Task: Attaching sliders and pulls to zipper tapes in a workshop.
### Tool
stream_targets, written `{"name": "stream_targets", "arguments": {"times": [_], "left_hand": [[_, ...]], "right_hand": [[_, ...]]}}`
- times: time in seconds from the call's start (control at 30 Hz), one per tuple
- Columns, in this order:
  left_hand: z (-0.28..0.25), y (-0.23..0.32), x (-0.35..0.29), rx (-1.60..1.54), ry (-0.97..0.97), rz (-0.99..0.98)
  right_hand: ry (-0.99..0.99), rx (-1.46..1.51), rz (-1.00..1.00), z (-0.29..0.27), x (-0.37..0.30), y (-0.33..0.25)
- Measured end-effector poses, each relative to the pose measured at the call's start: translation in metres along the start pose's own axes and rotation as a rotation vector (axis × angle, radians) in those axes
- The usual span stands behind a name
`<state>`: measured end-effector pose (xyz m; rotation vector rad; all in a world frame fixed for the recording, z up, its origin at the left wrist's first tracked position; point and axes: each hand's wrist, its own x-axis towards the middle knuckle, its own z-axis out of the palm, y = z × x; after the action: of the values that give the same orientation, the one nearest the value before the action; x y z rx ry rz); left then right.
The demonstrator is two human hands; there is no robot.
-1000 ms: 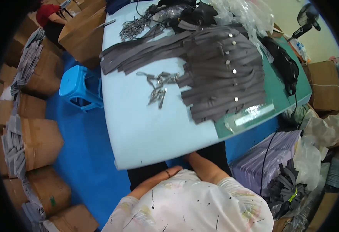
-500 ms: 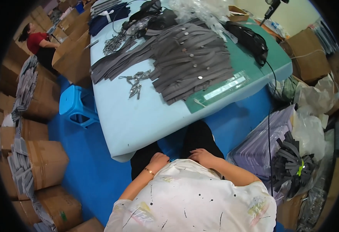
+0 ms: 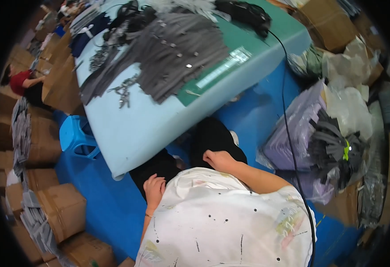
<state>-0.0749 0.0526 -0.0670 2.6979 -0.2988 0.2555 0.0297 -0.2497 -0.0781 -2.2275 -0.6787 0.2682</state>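
From my end, I see both hands down at the lap, away from the tabletop work. The left hand (image 3: 154,187) has its fingers loosely apart with nothing visible in them, beside the trousers (image 3: 215,138) and the edge of the shirt (image 3: 221,227); I can't tell which it touches. The right hand (image 3: 219,160) rests on the right thigh, fingers curled; its underside is hidden, so I can't tell whether it closes on anything. I'd guess they sit there simply for rest. The grey strips (image 3: 181,58) lie on the table (image 3: 119,133), ahead of both hands and well apart from them. They overlap in a flat spread with small shiny pieces (image 3: 189,66) on top, perhaps so that each shows. A metal heap (image 3: 124,91) sits just beside them on the pale cover, presumably set apart to avoid mixing, on the left hand's side.
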Motion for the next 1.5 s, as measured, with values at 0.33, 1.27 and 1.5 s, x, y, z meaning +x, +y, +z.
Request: {"name": "stream_targets", "arguments": {"times": [0.33, 1.27, 1.5], "left_hand": [[-0.101, 0.043, 0.043, -0.44, 0.31, -0.133], [-0.142, -0.222, 0.419, 0.652, 0.248, -0.281], [-0.167, -0.173, 0.399, 0.532, 0.387, 0.049]], "right_hand": [[0.339, 0.089, -0.181, -0.12, 0.087, -0.087], [0.366, 0.195, -0.233, -0.116, 0.168, -0.063], [0.373, 0.174, -0.227, -0.115, 0.171, -0.057]]}}
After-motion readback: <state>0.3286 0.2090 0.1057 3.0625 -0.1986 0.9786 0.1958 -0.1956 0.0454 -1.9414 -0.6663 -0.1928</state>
